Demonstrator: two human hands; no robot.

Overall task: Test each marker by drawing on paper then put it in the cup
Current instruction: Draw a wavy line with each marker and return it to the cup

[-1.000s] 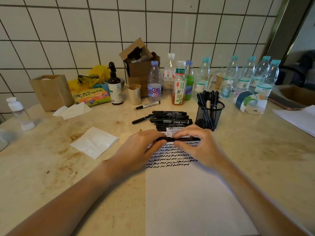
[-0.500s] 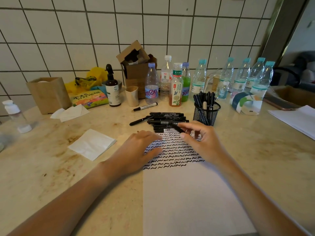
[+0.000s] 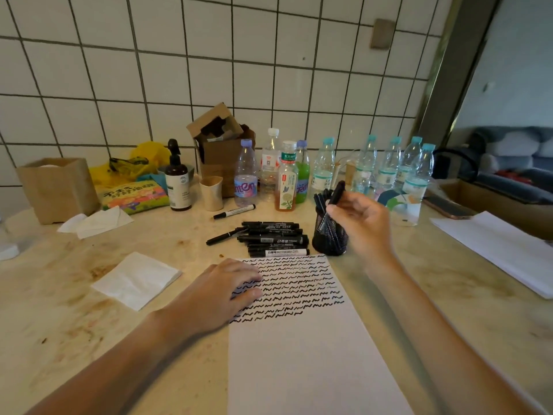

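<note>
1. Above the black mesh wire cup [image 3: 330, 238], the right hand [image 3: 360, 226] pinches a black capped marker [image 3: 334, 195] between thumb and fingers, tilted, its lower end just over the markers standing in the cup.
2. Left of that hand, the left hand [image 3: 216, 295] rests flat, fingers straight, on the white paper sheet [image 3: 302, 348] covered in black squiggles.
3. Beyond the left fingertips, a pile of black markers [image 3: 273, 238] lies on the beige stone counter [image 3: 74, 319].
</note>
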